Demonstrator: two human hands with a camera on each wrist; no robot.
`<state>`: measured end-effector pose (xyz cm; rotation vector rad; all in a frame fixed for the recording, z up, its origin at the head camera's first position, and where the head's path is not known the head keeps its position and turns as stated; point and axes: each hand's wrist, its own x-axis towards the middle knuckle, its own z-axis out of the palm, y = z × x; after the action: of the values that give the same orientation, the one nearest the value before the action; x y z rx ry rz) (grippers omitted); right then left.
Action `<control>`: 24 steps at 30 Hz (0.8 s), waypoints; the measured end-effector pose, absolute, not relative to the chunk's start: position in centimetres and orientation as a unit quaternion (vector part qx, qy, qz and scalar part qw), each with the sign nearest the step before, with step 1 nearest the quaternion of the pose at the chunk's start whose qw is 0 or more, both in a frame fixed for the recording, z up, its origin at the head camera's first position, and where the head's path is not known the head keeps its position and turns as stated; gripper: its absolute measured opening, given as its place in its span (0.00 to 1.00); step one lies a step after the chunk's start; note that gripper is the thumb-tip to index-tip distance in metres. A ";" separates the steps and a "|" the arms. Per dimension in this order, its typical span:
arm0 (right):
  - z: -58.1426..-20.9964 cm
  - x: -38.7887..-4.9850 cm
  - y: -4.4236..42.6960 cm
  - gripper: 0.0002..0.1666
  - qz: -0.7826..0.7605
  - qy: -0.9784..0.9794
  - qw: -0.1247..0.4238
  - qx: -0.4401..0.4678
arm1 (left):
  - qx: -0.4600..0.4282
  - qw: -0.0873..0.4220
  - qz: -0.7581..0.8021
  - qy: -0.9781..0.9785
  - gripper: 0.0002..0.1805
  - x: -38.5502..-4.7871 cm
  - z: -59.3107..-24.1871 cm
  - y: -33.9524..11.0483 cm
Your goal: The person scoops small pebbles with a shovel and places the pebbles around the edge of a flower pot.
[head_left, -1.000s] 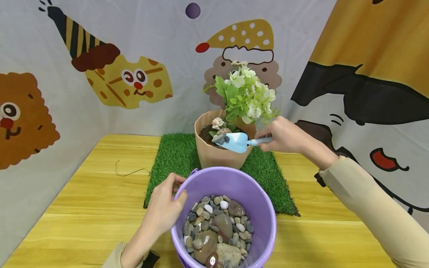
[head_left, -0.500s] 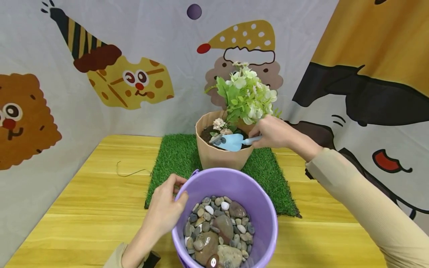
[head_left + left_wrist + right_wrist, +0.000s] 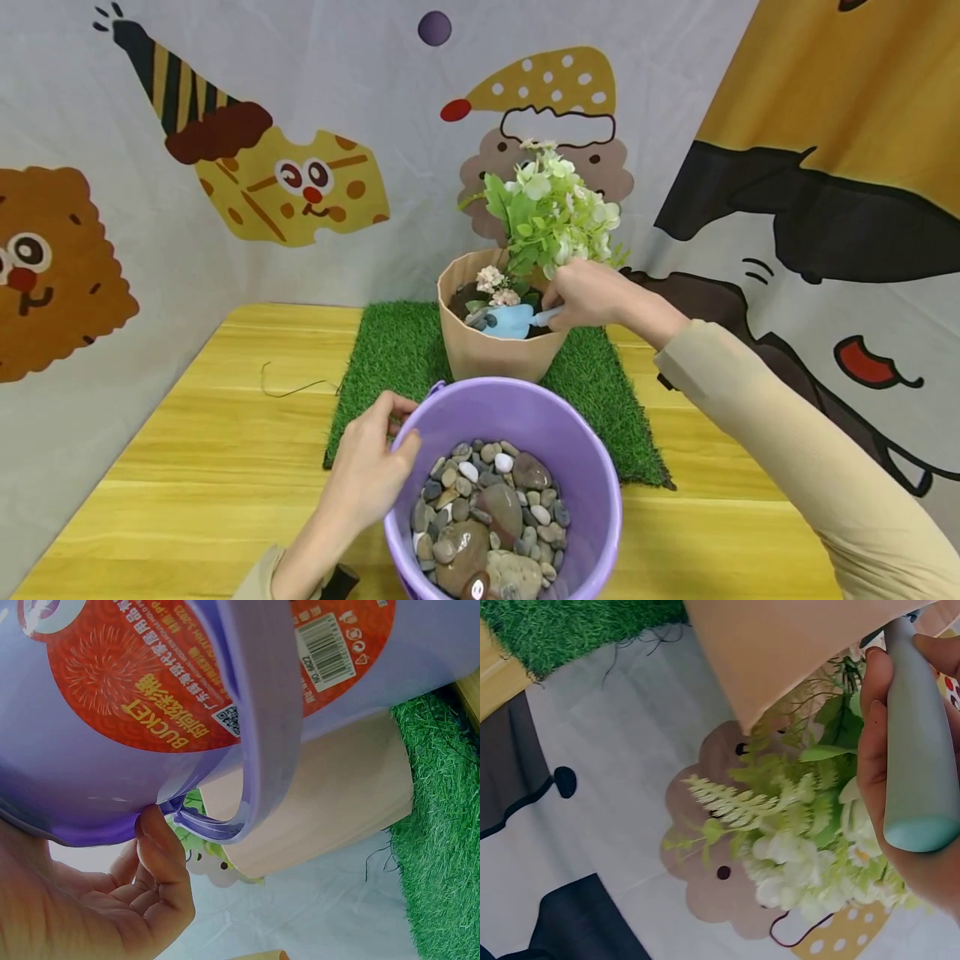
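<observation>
at far left, pale fabric wall (image 3: 67, 83) printed with a brown biscuit face (image 3: 71, 250), cropped by the edge of view; next to it, on the same cloth, a yellow cheese face (image 3: 273, 196) beneath a striped party hat (image 3: 176, 83). at the foot of the wall, wood-grain tabletop (image 3: 187, 442) in yellow planks; upon it, a thin dark strand (image 3: 288, 392), loosely bent, just beside the left edge of a green turf mat (image 3: 397, 346). left of centre, left hand (image 3: 371, 467), thumb and fingers pinching the rim of the purple bucket (image 3: 495, 408). at centre, within the bucket, pebbles (image 3: 501, 510) in grey, brown and white, several much larger; on the outer wall, in the left wrist view, a red label (image 3: 112, 675) with barcode, partly behind the handle (image 3: 266, 727). beyond the bucket, on the turf mat, peach planter (image 3: 495, 358) with dark soil (image 3: 466, 294), pale pink blossoms (image 3: 491, 279) and a taller white-flowered plant (image 3: 555, 212). inside the planter's mouth, blue trowel (image 3: 512, 322) with grey stones (image 3: 480, 320) at the tip; contact with soil impossible to tell. behind, on the cloth, a purple dot (image 3: 435, 28) and a spotted cap (image 3: 551, 79). right of centre, right hand (image 3: 588, 292), fingers wrapped round the trowel's grip, beige sleeve (image 3: 765, 417) trailing to the lower right. at far right, slanting cloth with a large printed figure (image 3: 847, 233) in mustard and black.
</observation>
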<state>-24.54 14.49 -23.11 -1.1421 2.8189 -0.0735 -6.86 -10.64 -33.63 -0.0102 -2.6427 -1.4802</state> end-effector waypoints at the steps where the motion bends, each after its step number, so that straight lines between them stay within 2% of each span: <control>1: -23.1 -24.5 14.2 0.16 -0.020 0.926 0.050 -0.374 | -0.004 0.057 -0.487 -0.871 0.13 -6.9 -33.6 -10.6; 6: -22.9 -24.4 13.2 0.26 0.001 0.931 0.057 -0.360 | -0.002 0.057 -0.484 -0.873 0.13 -6.8 -33.7 -10.6; 24: -20.9 -23.6 10.1 0.27 0.143 0.939 0.040 -0.311 | 0.000 0.048 -0.493 -0.868 0.14 -6.8 -33.6 -10.6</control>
<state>-23.64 10.05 -20.87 -0.9523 2.8769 0.4388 -6.76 -10.60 -33.61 0.0010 -2.6481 -1.5047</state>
